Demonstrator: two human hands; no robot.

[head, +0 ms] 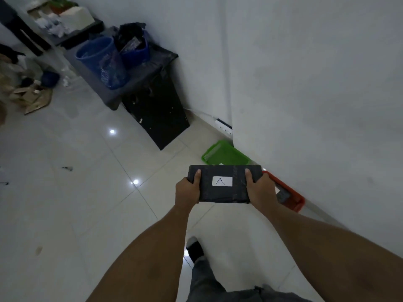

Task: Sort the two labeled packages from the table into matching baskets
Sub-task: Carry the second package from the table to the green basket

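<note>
- I'm carrying the black package (224, 184), its white label (222, 181) reading "A" facing up at me, out in front of me above the floor.
- My left hand (188, 190) clamps its left end and my right hand (260, 188) its right end, thumbs on top.
- Just beyond it, on the floor (87, 192) along the wall (305, 83), sit 2 baskets: a green basket (224, 154), apparently bare, and a red basket (290, 197) with something dark already in it, possibly the other package.
- I can't read any marks on the baskets, so which one matches "A" is unclear.
- My guess: 1 package may be done; this 1 is not yet placed.
</note>
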